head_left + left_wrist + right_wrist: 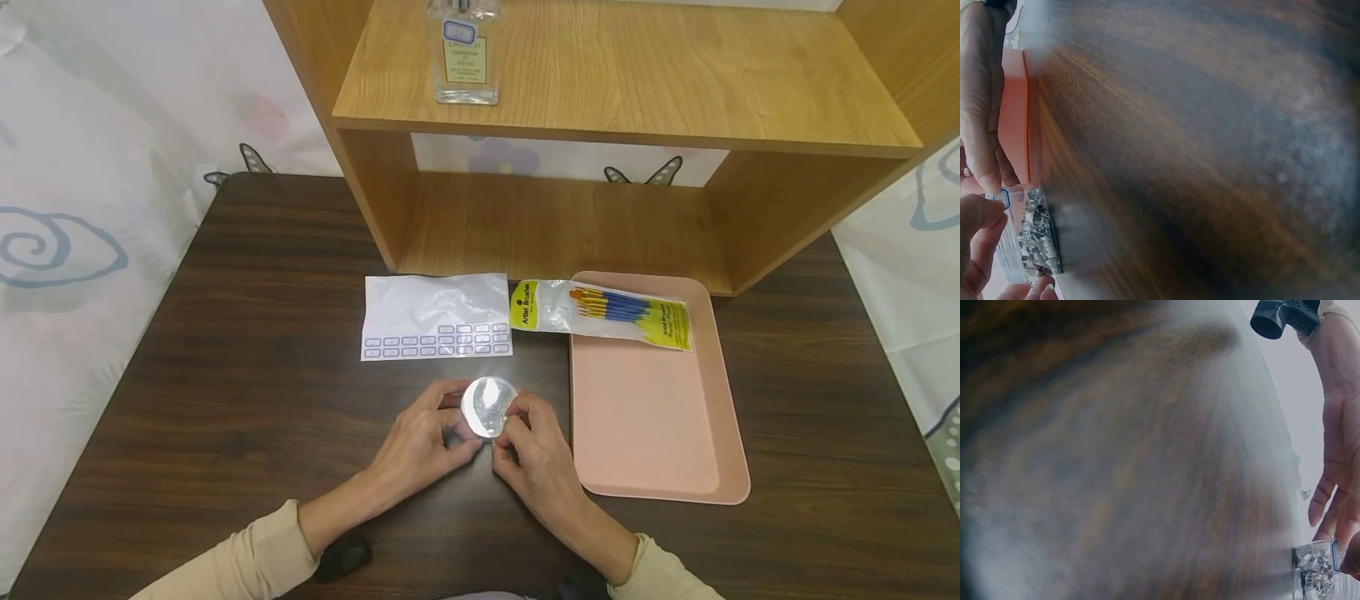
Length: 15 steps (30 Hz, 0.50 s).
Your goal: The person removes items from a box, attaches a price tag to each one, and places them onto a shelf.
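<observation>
A clear round jar [489, 408] with a shiny top is between both hands near the table's front. In the left wrist view, small silvery metal pieces [1039, 240] fill its lower part. My left hand [420, 442] curls round the jar's left side. My right hand [542, 454] grips its right side with bent fingers. A small blue-bordered label [1004, 199] lies against the jar's wall, with fingertips of both hands at its ends. The right wrist view also shows this label [1335, 555] beside a fingertip. Behind the jar lies a white sticker sheet [435, 304] with rows of blue-bordered labels.
A pink tray [645, 425] stands at the right, with a packet of artist brushes [622, 312] lying across its back left edge. Behind stands a wooden shelf [637, 83] bearing a labelled glass perfume bottle [465, 62]. Dark wood table [217, 358] surrounds these.
</observation>
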### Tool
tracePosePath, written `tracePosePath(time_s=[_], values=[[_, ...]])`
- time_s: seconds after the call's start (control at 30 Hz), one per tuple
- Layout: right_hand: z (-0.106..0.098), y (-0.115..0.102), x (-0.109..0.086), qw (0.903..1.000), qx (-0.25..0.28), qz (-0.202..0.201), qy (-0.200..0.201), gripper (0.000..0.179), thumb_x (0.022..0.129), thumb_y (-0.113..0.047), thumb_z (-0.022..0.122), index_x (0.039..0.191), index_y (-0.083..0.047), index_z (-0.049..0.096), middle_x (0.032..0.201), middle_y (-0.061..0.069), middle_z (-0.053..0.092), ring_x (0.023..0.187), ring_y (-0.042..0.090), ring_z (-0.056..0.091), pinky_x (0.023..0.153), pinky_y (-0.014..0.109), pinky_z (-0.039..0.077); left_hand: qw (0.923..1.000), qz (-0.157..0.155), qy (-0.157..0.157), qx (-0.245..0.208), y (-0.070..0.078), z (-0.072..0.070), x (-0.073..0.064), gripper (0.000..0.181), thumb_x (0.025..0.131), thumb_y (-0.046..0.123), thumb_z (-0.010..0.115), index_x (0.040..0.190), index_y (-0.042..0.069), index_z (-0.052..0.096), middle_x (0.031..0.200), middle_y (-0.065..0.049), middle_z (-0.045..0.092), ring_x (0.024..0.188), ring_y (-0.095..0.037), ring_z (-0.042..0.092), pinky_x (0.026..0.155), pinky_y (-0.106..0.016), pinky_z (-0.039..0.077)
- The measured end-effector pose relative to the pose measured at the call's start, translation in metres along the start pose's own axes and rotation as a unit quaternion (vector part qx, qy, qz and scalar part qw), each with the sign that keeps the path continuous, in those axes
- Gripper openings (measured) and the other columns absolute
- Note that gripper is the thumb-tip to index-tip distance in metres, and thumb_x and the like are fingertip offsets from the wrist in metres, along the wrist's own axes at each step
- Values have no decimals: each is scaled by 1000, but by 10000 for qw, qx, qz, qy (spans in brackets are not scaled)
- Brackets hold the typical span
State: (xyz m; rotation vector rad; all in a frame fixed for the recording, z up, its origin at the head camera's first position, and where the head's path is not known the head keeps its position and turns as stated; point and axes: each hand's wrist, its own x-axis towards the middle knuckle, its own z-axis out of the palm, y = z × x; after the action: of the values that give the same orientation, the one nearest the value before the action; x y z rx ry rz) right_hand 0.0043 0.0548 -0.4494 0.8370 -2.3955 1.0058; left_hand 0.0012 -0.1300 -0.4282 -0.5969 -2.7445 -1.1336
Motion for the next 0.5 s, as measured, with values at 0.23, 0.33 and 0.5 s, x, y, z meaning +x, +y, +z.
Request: tracePosePath(time_s=[0.23, 0.33, 0.5], values=[[0, 0, 0, 10000, 6, -30, 29, 27, 62, 6, 67, 71, -9, 47, 100, 12, 50, 112, 33, 52, 87, 37, 50, 9999, 63, 72, 34, -1, 2, 0, 20, 64, 10, 83, 59, 14, 64, 119, -7, 57, 102, -16, 62, 80, -32, 53], [0, 1, 0, 10000, 16, -42, 31, 26, 62, 6, 67, 71, -9, 47, 100, 13, 51, 112, 33, 52, 87, 37, 50, 10000, 36, 49, 28, -1, 1, 0, 21, 64, 10, 83, 59, 14, 63, 119, -7, 57, 103, -17, 62, 80, -32, 53], [0, 2, 0, 10000, 64, 30, -2, 28, 62, 6, 69, 72, -9, 47, 101, 13, 51, 110, 33, 53, 86, 38, 50, 10000, -23, -9, 25, 0, 0, 0, 20, 65, 11, 83, 60, 14, 64, 120, -7, 56, 103, -17, 62, 81, -33, 53]])
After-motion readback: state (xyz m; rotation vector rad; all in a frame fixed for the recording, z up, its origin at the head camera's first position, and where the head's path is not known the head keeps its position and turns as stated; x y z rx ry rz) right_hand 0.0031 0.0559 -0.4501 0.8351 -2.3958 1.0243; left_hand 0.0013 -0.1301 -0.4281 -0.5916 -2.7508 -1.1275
